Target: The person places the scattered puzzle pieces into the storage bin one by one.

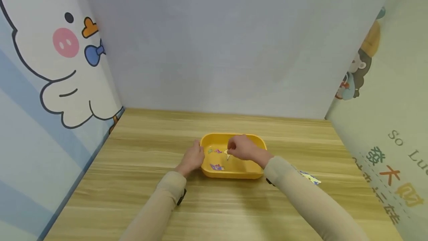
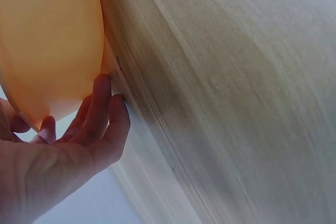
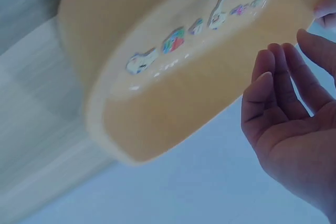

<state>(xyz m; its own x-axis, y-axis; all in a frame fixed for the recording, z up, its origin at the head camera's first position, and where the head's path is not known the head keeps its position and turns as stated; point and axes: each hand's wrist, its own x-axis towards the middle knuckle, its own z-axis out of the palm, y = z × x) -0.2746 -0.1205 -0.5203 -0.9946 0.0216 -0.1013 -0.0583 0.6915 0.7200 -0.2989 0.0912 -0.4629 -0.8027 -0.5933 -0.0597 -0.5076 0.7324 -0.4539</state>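
Observation:
A shallow yellow plastic tray (image 1: 240, 175) rests on the wooden table, with several small colourful sticker-like cutouts on its bottom. Among them are a purple one (image 1: 216, 167), a pink one (image 1: 218, 151) and a pale one (image 1: 227, 154). My left hand (image 1: 194, 156) grips the tray's left end; in the left wrist view its fingers (image 2: 100, 103) curve against the outer wall near the rim. Over the inside of the tray hovers my right hand (image 1: 243, 147). Seen from the right wrist, that hand (image 3: 294, 114) has loosely bent fingers, thumb apart, and nothing visible between them.
A flat blue, white and yellow printed piece (image 1: 310, 177) lies on the table (image 1: 150, 140) right of the tray, partly behind the right sleeve. A pale wall (image 1: 217, 47) closes off the back, and printed panels stand at both sides.

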